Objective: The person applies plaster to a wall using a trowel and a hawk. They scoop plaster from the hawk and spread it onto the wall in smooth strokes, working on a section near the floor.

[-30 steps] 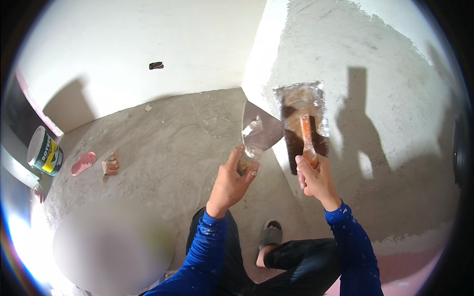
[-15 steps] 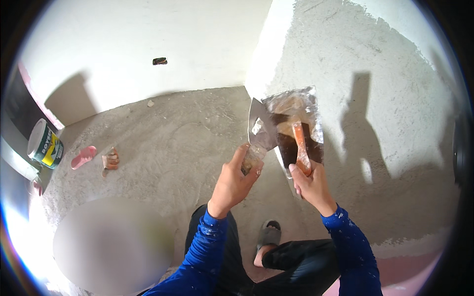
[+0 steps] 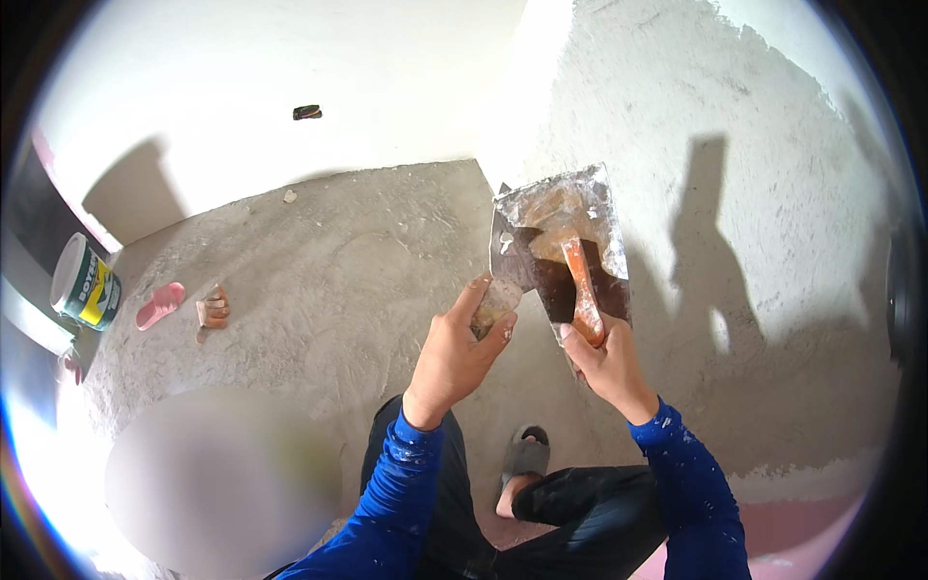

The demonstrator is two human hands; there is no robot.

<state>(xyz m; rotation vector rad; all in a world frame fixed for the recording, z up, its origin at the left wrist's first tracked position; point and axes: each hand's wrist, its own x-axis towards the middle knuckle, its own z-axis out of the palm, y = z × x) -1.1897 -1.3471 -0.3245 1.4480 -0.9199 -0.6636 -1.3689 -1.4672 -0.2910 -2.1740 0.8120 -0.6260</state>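
My left hand (image 3: 449, 356) is closed round the stained handle of a putty knife (image 3: 508, 253), its wide grey blade pointing up and away from me. My right hand (image 3: 611, 365) grips the orange handle of a plastering trowel (image 3: 570, 205). The trowel's broad metal plate is smeared with whitish and tan compound. Near the plate's left edge the two blades overlap in view; whether they touch I cannot tell. A small pale dab sits on the knife's blade. Both tools are held up in front of me, above the floor.
A wall with a rough plastered patch (image 3: 667, 116) rises at the right; a white wall (image 3: 222, 77) with a dark wall-box opening (image 3: 307, 112) stands ahead. On the dusty concrete floor (image 3: 319, 280), at left, are a paint bucket (image 3: 85, 282), a pink slipper (image 3: 160, 305) and a brownish object (image 3: 213, 311).
The trowel has shifted slightly left and up, so its plate covers more of the putty knife's blade in view. Both hands keep their grips.
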